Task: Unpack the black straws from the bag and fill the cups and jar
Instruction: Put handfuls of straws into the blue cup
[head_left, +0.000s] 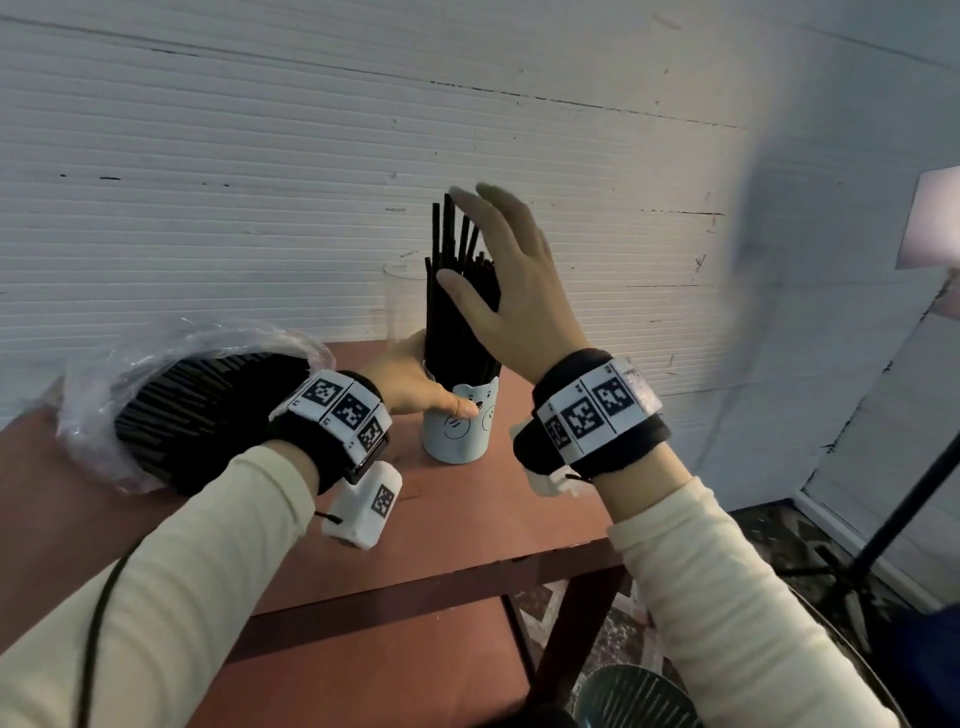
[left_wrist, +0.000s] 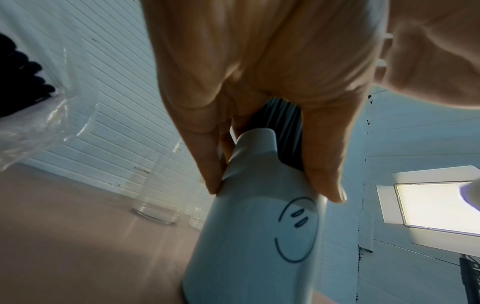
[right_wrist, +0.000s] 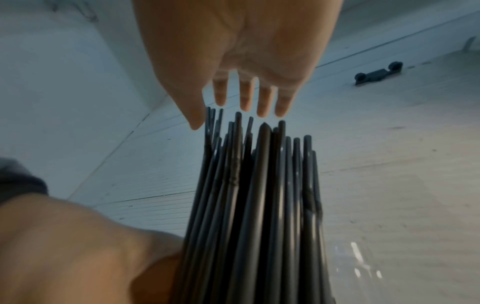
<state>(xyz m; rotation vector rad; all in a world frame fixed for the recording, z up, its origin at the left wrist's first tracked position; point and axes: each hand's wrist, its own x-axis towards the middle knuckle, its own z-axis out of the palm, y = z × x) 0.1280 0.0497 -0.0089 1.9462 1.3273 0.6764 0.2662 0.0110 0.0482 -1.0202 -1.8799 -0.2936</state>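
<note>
Head view: left hand (head_left: 410, 382) wraps the pale blue bear-face cup (head_left: 460, 423) near its rim, thumb laid across the printed face, fingers hidden behind. Cup stands on the reddish-brown table (head_left: 467, 525). A bundle of black straws (head_left: 457, 291) stands upright in the cup, just above the left grip, tops uneven. Right hand (head_left: 511, 291) is flat, fingers straight, palm beside the straw tops, gripping nothing; thumb touches the bundle. A clear plastic bag (head_left: 171, 395) lying on its side, mouth open and packed with more black straws, sits just behind the left wrist. A clear glass jar (head_left: 402, 301) stands beyond the cup, by the wall.

Left wrist view: fingers (left_wrist: 207, 164) and thumb (left_wrist: 324, 164) clamp the cup (left_wrist: 254, 236) at its rim, straws (left_wrist: 283, 127) rising between them. Glass jar (left_wrist: 161, 197) stands beyond the grip on the table (left_wrist: 78, 236); bag (left_wrist: 33, 123) further left.

Right wrist view: right hand (right_wrist: 244, 61) splayed, fingertips (right_wrist: 263, 107) just over the straw tops (right_wrist: 254, 185), contact unclear. Left hand (right_wrist: 78, 246) at the bundle's base.
</note>
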